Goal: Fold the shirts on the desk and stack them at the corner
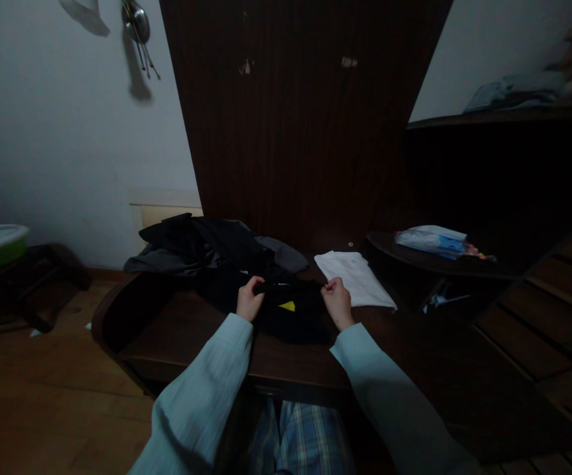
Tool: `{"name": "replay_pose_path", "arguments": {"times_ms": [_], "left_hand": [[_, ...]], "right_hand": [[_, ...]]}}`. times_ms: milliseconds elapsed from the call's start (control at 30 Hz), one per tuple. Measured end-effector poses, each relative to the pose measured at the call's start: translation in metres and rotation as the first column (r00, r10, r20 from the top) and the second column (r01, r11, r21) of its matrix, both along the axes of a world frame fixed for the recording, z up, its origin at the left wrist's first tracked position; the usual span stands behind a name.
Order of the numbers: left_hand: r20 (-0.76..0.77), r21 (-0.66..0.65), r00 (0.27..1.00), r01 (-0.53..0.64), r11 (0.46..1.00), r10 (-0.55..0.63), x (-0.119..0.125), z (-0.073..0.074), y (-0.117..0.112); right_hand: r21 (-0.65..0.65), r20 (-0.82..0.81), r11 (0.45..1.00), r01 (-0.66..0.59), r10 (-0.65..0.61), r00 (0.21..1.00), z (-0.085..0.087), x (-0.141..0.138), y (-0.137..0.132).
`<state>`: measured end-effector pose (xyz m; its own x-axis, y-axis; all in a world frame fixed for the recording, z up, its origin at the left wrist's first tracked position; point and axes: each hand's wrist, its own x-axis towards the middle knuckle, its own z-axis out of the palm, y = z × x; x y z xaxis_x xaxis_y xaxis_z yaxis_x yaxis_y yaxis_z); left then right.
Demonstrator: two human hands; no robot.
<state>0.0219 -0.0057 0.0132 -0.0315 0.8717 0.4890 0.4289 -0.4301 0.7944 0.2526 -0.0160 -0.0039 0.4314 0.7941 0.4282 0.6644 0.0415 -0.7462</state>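
Observation:
A black garment (293, 315) with a small yellow mark lies on the dark wooden table (177, 330) in front of me. My left hand (249, 298) is closed on the garment's upper left edge. My right hand (336, 301) pinches its upper right edge. Both arms wear pale blue sleeves. A pile of dark and grey clothes (201, 247) lies behind the garment, at the back left of the table.
A folded white cloth (355, 277) lies to the right of my hands. A plastic packet (434, 241) rests on a dark shelf at right. A tall dark wooden panel (295, 119) stands behind the table. Folded cloth (513, 92) lies on an upper shelf.

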Motion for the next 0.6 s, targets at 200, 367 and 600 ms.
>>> {"name": "replay_pose_path", "arguments": {"times_ms": [200, 367, 600], "left_hand": [[-0.059, -0.02, 0.997, 0.054, 0.998, -0.055, 0.002, 0.001, -0.003], [-0.136, -0.027, 0.986, 0.089, 0.996, -0.092, 0.002, -0.001, -0.004], [-0.185, -0.023, 0.979, 0.087, 0.996, -0.09, 0.003, -0.005, -0.001]], "right_hand": [[0.089, 0.04, 0.983, -0.159, 0.156, 0.987, -0.001, 0.001, 0.001], [0.102, 0.049, 0.971, -0.215, 0.211, 0.976, -0.003, -0.002, 0.002], [-0.064, 0.05, 0.939, -0.337, 0.34, 0.939, -0.018, -0.011, 0.007]]}}
